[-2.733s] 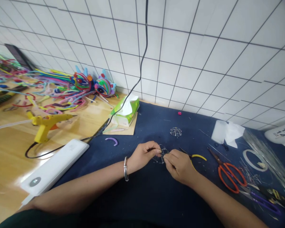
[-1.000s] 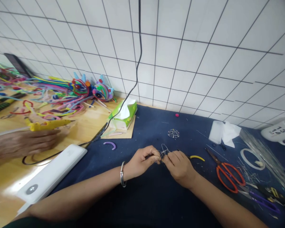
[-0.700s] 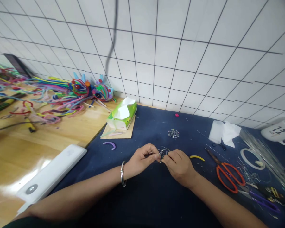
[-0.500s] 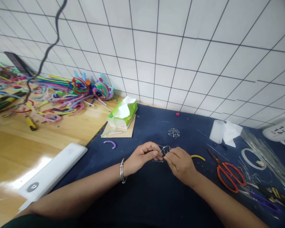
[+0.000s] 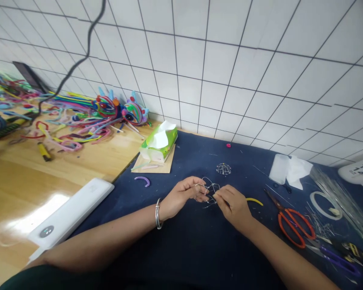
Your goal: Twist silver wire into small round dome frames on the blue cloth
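Between my hands is a small openwork frame of thin silvery wire [image 5: 211, 188], with loops standing out at its top and lower side. My left hand [image 5: 184, 195], with a silver bangle at the wrist, holds its left side between thumb and curled fingers. At the right side of the frame, my right hand [image 5: 231, 204] pinches the wire with thumb and forefinger. A finished-looking wire dome [image 5: 223, 168] lies on the dark blue cloth [image 5: 187, 249] just beyond my right hand. A yellow curved strip [image 5: 254, 201] rests to the right of that hand.
Orange-handled scissors [image 5: 295, 227], purple-handled scissors [image 5: 340, 261], a wire coil [image 5: 325, 205] and wire lengths lie right. A tissue pack [image 5: 159, 141], purple curved piece [image 5: 142, 181] and white power bank [image 5: 71, 215] are left. Colourful pipe cleaners [image 5: 66, 133] lie back left.
The wire frame has turned in my fingers, and more of its loops now show. My left fingers have spread a little. The whole view has shifted slightly.
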`<state>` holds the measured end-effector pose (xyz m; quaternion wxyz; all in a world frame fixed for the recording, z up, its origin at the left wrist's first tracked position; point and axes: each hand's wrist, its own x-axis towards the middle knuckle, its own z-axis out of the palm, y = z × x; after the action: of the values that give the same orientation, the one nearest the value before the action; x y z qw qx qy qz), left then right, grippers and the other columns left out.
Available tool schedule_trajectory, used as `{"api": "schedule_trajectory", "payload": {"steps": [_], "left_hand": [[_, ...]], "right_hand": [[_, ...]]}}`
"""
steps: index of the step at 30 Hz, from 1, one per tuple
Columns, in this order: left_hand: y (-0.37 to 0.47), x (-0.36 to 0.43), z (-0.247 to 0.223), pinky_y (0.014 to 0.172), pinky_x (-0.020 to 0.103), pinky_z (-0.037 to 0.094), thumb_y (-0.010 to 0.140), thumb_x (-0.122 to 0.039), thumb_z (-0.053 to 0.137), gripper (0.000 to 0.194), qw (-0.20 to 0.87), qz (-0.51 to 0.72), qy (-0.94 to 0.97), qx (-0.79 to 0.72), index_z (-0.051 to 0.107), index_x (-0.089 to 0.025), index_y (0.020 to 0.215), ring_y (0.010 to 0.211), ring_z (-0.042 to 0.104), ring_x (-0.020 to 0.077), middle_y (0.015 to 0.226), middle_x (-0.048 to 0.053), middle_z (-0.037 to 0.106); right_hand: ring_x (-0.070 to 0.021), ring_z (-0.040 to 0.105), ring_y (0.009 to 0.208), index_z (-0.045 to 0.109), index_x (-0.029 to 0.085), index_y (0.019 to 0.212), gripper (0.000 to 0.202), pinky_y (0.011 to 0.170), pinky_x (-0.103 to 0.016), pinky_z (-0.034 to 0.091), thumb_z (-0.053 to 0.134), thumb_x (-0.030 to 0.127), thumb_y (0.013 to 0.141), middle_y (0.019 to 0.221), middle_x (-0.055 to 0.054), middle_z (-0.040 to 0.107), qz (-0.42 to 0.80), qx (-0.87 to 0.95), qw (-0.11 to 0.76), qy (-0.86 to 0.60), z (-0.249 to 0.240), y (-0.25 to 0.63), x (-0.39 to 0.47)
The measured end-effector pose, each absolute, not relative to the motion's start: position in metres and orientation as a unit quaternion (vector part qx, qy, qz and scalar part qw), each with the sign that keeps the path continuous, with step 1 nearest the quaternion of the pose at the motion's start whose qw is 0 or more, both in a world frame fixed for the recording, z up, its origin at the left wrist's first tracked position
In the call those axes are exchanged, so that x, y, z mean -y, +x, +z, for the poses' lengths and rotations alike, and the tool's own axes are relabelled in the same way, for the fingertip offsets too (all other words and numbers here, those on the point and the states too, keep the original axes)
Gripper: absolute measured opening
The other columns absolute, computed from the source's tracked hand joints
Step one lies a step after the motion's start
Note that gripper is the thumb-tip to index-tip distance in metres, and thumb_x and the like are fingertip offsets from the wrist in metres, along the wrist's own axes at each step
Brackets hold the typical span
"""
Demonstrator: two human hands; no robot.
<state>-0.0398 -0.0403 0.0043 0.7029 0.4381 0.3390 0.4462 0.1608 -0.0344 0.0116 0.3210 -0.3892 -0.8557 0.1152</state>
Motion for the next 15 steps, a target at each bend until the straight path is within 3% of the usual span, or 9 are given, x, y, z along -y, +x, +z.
{"api": "schedule_trajectory", "payload": {"steps": [7, 15], "left_hand": [[-0.042, 0.039, 0.001, 0.067, 0.027, 0.047, 0.083, -0.028, 0.049, 0.023, 0.696, 0.432, 0.451, -0.353, 0.05, -0.014, 0.1, 0.076, 0.063, 0.0156, 0.098, 0.01, 0.06], [-0.045, 0.043, 0.011, 0.073, 0.031, 0.046, 0.079, -0.019, 0.049, 0.022, 0.652, 0.42, 0.543, -0.322, 0.051, -0.013, 0.1, 0.082, 0.06, 0.0167, 0.096, 0.009, 0.059]], "right_hand": [[-0.0137, 0.049, 0.07, 0.058, 0.016, 0.076, 0.016, 0.068, -0.028, 0.04, 0.045, 0.021, 0.085, 0.073, -0.005, 0.053, 0.051, 0.883, 0.289, -0.365, 0.012, 0.16, 0.037], [-0.015, 0.045, 0.069, 0.058, 0.016, 0.076, 0.015, 0.065, -0.031, 0.037, 0.046, 0.021, 0.084, 0.07, -0.004, 0.05, -0.06, 0.915, 0.209, -0.341, 0.008, 0.16, 0.039]]}}
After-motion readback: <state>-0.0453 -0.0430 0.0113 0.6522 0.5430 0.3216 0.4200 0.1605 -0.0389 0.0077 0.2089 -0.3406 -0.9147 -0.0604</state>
